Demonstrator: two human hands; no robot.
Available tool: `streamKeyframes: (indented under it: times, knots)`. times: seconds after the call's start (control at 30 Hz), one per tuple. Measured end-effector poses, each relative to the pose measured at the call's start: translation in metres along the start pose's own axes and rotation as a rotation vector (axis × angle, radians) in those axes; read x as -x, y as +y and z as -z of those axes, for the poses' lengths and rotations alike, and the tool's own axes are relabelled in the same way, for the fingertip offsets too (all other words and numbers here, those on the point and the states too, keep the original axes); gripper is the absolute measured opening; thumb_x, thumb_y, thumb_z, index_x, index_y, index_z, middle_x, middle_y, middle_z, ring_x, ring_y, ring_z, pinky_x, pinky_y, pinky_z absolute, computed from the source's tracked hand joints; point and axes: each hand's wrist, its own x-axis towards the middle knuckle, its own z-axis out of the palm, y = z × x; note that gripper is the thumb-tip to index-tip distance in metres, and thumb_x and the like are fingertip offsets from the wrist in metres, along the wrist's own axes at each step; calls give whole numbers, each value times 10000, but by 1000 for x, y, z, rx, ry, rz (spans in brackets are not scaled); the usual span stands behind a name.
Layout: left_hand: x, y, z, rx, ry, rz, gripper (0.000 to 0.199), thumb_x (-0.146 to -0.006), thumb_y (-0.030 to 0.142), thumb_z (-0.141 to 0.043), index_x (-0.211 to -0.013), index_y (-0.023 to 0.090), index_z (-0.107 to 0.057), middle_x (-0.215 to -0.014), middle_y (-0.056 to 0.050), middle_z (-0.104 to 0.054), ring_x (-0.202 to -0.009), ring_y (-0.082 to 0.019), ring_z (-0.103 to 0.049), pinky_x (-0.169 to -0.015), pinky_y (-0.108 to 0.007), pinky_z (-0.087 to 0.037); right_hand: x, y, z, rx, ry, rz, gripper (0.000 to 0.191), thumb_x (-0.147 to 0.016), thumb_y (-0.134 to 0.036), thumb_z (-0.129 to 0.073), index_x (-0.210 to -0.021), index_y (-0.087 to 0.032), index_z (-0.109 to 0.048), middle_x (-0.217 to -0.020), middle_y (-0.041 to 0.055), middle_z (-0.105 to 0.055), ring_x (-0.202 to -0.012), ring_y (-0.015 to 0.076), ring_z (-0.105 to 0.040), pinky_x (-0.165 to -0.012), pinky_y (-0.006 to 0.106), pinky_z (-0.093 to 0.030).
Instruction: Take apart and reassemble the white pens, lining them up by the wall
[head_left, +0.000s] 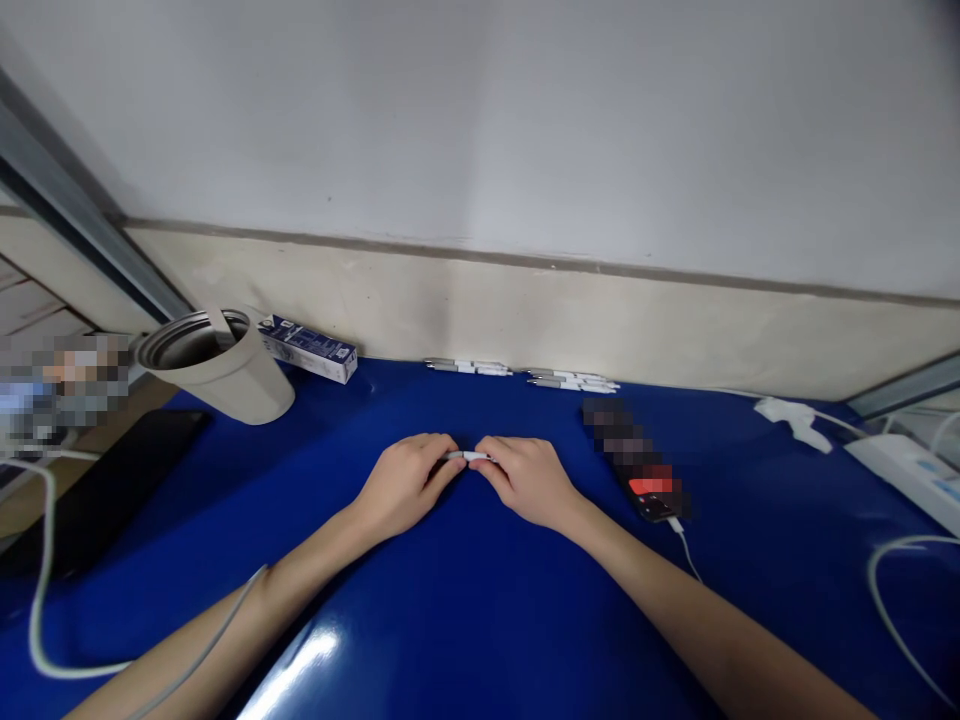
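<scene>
A slim white pen (466, 456) lies level and crosswise, pinched between my left fingers (442, 450) and my right fingers (486, 447), its grey part nearer the left, its white part nearer the right.

Left hand (405, 485) and right hand (525, 482) can pass forward between cup (225, 385) and phone (652, 500)

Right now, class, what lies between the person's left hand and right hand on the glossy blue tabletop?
The head view shows a slim white pen-like piece, held at both ends by the left hand and right hand.
</scene>
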Motion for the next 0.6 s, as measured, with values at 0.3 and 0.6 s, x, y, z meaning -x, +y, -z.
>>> streamKeyframes:
  times: [0.3, 0.6]
  knots:
    - [2, 0, -1, -6, 19, -13, 233, -974, 342, -402, -857, 190, -535, -821, -11, -609, -766, -163, -567, -673, -272, -386, 2, -1, 1, 8, -1, -5, 279, -984, -370, -379, -855, -206, -564, -769, 3, -666, -678, 129, -588, -579, 256, -262]
    - [1, 1, 0, 1, 9, -4, 233, -976, 343, -399, -856, 191, -529, -829, -5, -607, -770, -160, -565, -679, -275, -386, 2, -1, 1, 5, 6, 1, 275, -983, -377, -380, -857, -207, -556, -764, -3, -665, -679, 132, -592, -576, 257, -252]
